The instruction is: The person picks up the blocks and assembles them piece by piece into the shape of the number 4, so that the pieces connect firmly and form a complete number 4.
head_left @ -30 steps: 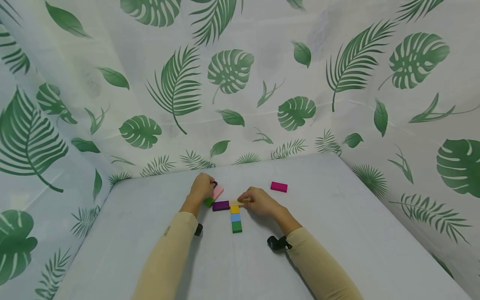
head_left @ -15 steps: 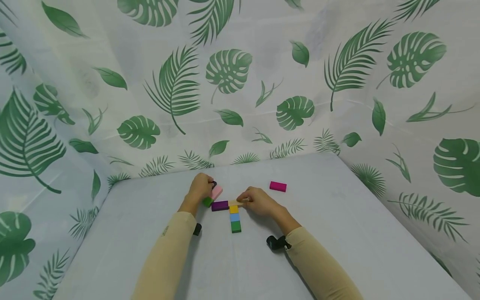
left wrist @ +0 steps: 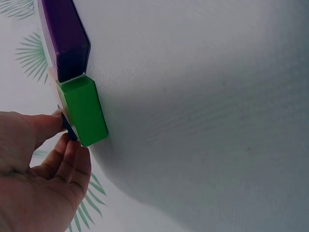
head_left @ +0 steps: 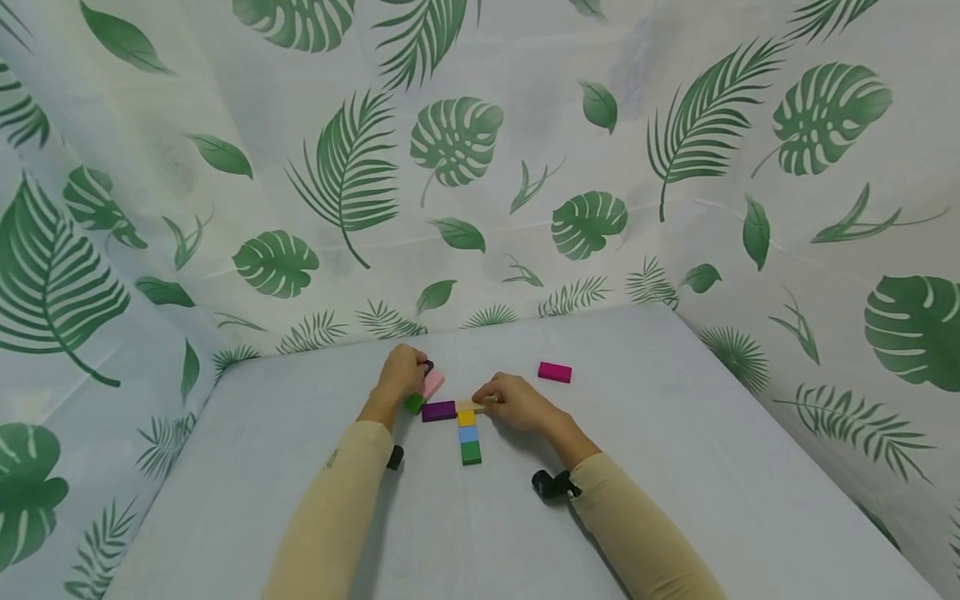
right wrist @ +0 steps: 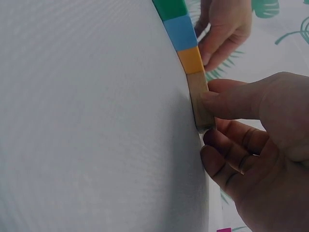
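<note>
At the far end of the row on the left, my left hand pinches a small dark block between thumb and fingertips. Beside that block lie a pink block and a bright green block, set slantwise, with a purple block against the green one's end. My right hand holds a plain wooden block, thumb on its side and fingers at its end. From the wooden block a yellow block, a light blue block and a dark green block run toward me.
A magenta block lies by itself to the right, beyond my right hand. The white-covered table meets a leaf-printed curtain at its back and sides. Black wrist cameras sit low by both sleeves.
</note>
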Tool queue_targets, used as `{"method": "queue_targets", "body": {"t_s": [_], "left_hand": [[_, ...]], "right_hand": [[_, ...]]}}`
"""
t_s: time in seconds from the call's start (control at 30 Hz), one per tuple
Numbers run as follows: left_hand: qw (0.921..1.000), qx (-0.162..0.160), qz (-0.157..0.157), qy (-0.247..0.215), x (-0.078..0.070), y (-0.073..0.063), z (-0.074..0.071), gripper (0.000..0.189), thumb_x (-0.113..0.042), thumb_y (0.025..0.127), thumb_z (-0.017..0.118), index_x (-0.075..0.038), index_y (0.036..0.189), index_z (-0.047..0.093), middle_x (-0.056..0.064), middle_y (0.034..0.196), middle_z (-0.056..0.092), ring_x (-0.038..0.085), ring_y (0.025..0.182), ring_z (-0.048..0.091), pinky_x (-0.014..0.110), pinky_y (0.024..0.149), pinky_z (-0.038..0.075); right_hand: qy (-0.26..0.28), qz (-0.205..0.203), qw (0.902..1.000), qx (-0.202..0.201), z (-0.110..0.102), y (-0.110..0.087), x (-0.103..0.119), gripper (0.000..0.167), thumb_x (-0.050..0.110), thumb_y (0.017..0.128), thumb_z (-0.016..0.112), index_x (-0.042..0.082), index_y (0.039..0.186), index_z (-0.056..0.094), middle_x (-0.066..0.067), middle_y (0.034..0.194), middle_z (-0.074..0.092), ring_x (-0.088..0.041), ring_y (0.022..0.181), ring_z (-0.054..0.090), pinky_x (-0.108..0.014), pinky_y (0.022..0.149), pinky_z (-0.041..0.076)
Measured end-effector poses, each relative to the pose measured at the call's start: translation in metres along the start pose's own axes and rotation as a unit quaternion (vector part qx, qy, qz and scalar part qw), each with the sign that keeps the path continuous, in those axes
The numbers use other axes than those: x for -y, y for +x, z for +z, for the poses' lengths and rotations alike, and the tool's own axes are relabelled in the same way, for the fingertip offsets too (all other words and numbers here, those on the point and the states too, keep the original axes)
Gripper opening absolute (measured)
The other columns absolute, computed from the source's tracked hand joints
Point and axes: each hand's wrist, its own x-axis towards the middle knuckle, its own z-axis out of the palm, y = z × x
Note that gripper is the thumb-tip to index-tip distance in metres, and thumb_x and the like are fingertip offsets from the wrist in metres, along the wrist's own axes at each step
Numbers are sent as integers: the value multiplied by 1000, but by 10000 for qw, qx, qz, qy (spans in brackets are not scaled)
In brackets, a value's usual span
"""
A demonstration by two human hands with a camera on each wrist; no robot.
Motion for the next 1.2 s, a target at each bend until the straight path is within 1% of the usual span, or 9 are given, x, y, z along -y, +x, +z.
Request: {"method": "queue_targets", "body": {"t_s": [0.07, 0.13, 0.27, 0.37, 0.43, 0.67, 0.83, 1.2], "left_hand": [[9999, 6, 65, 78, 0, 0, 0, 24, -5, 103, 59, 1, 119, 76, 15, 121, 73, 26, 101, 62, 37, 87, 55], [9999, 30, 83, 127, -1, 0, 0, 24, -5, 103, 59, 1, 119, 76, 14, 120, 73, 25, 100, 61, 36, 85, 55], [10000, 59, -40, -16, -1, 0, 0, 28, -6, 104, 60, 2, 127, 72, 16, 130, 71, 26, 110, 63, 37, 93, 57], [9999, 72, -85, -101, -1, 0, 0, 29, -7, 105, 58, 2, 130, 70, 17, 134, 69, 27, 113, 62, 38, 95, 57], [9998, 77, -99, -121, -1, 1, 1, 30, -7, 105, 58, 2, 130, 70, 17, 134, 69, 27, 112, 62, 38, 94, 56], [9998, 91, -114, -124, -3, 1, 1, 29, -7, 105, 58, 2, 129, 71, 17, 131, 71, 27, 111, 64, 40, 98, 57], [9997, 149, -165, -95, -4, 5, 1, 29, -7, 105, 58, 1, 130, 71, 16, 132, 70, 26, 112, 63, 41, 100, 56], [9996, 166, -213, -94, -3, 9, 3, 29, -8, 105, 59, 1, 130, 71, 17, 133, 70, 27, 113, 64, 42, 102, 55]], "right_hand": [[15, 8, 10000, 6, 0, 0, 0, 25, 7, 99, 68, 12, 121, 78, 0, 111, 69, -16, 102, 60, -38, 94, 54], [33, 36, 10000, 25, 0, 0, 0, 25, 7, 99, 68, 12, 122, 77, 0, 111, 68, -17, 103, 60, -38, 95, 54], [28, 39, 10000, 29, 0, 1, -1, 25, 7, 99, 68, 12, 122, 77, 0, 111, 69, -17, 104, 60, -40, 97, 54], [11, 45, 10000, 29, 0, 2, -1, 24, 7, 99, 68, 12, 121, 78, 0, 110, 69, -17, 104, 61, -40, 98, 54], [-3, 57, 10000, 43, 0, 3, -1, 24, 7, 99, 68, 12, 120, 78, 0, 109, 69, -16, 104, 61, -40, 98, 54], [72, 119, 9999, 57, -1, 2, 0, 24, 6, 100, 67, 12, 120, 78, 0, 109, 69, -17, 105, 61, -42, 100, 54], [52, 166, 9998, 61, -2, 2, 0, 24, 7, 100, 67, 13, 121, 78, 1, 110, 69, -17, 106, 61, -42, 102, 54], [38, 13, 10000, 76, -2, 2, 0, 24, 5, 99, 68, 11, 120, 78, -1, 109, 69, -17, 103, 60, -41, 98, 54]]}}
